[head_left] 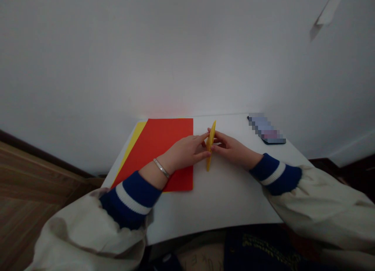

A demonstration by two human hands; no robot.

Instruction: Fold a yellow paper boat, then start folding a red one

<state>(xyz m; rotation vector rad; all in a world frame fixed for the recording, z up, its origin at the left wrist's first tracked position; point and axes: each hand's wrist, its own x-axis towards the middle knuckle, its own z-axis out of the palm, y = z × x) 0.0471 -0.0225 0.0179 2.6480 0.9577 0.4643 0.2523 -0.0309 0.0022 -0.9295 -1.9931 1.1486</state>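
A folded yellow sheet of paper (210,144) stands on edge on the white table (222,197), seen almost edge-on. My left hand (187,150) pinches it from the left, fingers closed against its side; a silver bracelet circles that wrist. My right hand (231,148) presses against it from the right, fingers together on the paper. Both hands meet at the sheet's middle.
A red sheet (158,146) lies flat at the left of the table, over a yellow sheet (133,144) that shows along its left edge. A dark phone (274,140) lies at the back right corner. A white wall stands behind; wooden floor at left.
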